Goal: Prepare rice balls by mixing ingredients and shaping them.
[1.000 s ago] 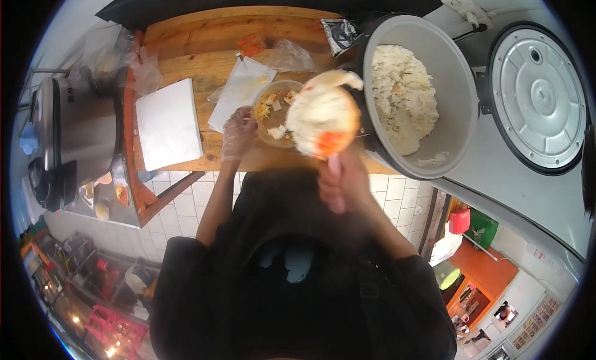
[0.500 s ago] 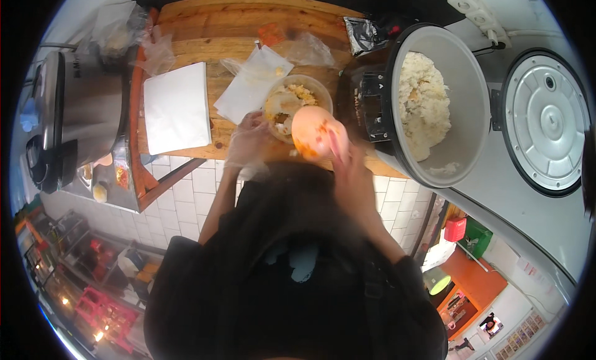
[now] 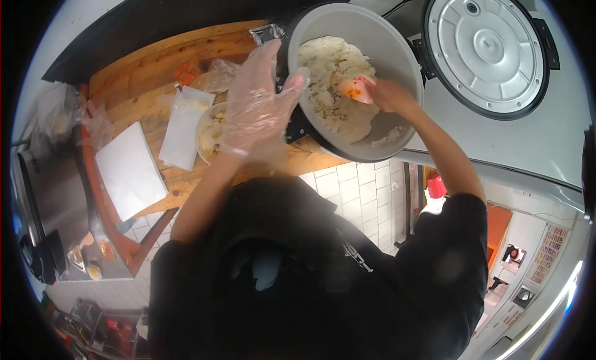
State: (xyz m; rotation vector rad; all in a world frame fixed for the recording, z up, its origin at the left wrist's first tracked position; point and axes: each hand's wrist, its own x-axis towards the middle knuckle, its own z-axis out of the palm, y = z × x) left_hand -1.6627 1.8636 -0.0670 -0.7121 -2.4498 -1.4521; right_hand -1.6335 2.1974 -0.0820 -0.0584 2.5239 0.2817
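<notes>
My right hand [image 3: 392, 98] grips a pink rice paddle [image 3: 356, 90] smeared with orange sauce. Its blade is down in the cooked rice [image 3: 335, 80] inside a large rice cooker [image 3: 397, 55], whose inner pot is grey. In a clear plastic glove, my left hand [image 3: 257, 105] is raised with its fingers stretched out, against the cooker's near-left side in the view. Partly hidden behind that hand stands a round plastic bowl [image 3: 202, 133] with rice and yellowish food.
White paper sheets [image 3: 131, 170] and another white paper [image 3: 186, 129] lie on the wooden table [image 3: 143, 99]. Crumpled plastic [image 3: 220, 75] sits near the back. The cooker's round metal lid [image 3: 487, 49] stands open at the right. A steel appliance [image 3: 56, 186] is at far left.
My view has swung right. My right hand has carried the paddle from above the bowl into the cooker's rice. The left hand has left the bowl and spread open.
</notes>
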